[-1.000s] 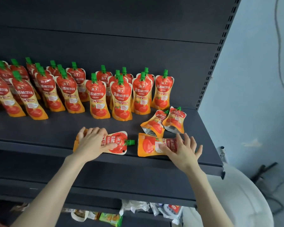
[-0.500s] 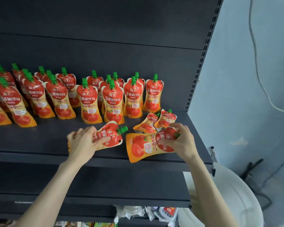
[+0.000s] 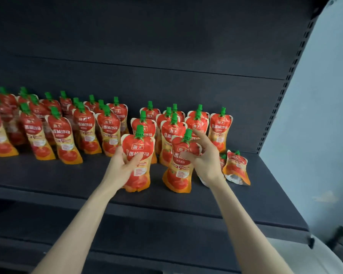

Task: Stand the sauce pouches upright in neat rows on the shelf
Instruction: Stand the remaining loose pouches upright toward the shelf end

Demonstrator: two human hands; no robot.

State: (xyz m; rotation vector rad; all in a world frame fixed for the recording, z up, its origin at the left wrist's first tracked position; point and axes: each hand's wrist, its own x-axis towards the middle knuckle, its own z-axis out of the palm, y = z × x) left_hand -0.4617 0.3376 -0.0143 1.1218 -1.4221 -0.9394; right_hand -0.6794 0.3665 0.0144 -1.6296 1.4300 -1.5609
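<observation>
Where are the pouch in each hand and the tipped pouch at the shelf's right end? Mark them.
left-hand pouch [image 3: 137, 149], head view, red upper panel.
right-hand pouch [image 3: 177, 179], head view, tomato picture near its base.
tipped pouch [image 3: 236, 168], head view, middle of its front face.

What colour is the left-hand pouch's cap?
Green cap on the sauce pouch, head view.

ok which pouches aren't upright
The two pouches at the shelf's far right, beside the right hand: tipped back, bases showing; all others are upright.
</observation>
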